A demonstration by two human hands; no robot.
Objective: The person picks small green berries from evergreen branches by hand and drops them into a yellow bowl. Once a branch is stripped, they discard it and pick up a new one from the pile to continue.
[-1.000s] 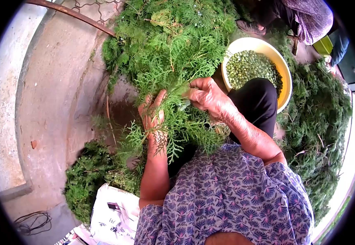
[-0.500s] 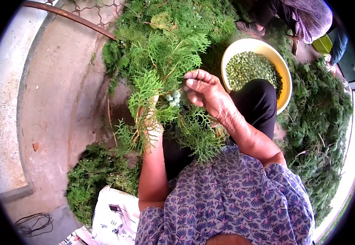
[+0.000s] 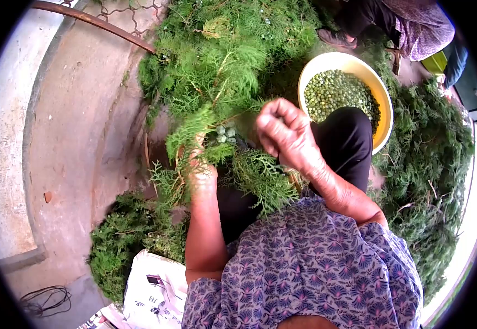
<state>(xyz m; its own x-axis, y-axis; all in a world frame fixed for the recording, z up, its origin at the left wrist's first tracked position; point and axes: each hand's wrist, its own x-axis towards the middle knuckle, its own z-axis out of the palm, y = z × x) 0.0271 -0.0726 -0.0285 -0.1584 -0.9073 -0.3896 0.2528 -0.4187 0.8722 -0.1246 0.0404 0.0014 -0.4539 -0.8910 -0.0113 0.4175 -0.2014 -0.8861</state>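
Note:
My left hand (image 3: pixel 201 171) is wrapped round a leafy green cypress branch (image 3: pixel 219 82), partly hidden by its sprays. A small cluster of pale blue-green cones (image 3: pixel 226 133) sits on the branch just right of that hand. My right hand (image 3: pixel 289 134) is right of the cluster, apart from it, with fingers curled in; what they hold, if anything, is hidden. Beyond the right hand stands a yellow basin (image 3: pixel 384 129) containing many round green cones (image 3: pixel 337 90). A drooping spray (image 3: pixel 263 178) hangs over my lap.
Piles of cut branches lie ahead, at right (image 3: pixel 425 148) and at lower left (image 3: pixel 120 236). Another person's shoe (image 3: pixel 337 38) and clothing are at upper right. A white sack (image 3: pixel 153 282), a coiled black cable (image 3: pixel 46 301) and a rusty bar (image 3: pixel 93 23) are at left.
My right hand has pulled back to the right, away from the cone cluster, and its fingers have curled in. The branch in my left hand has shifted slightly left and down.

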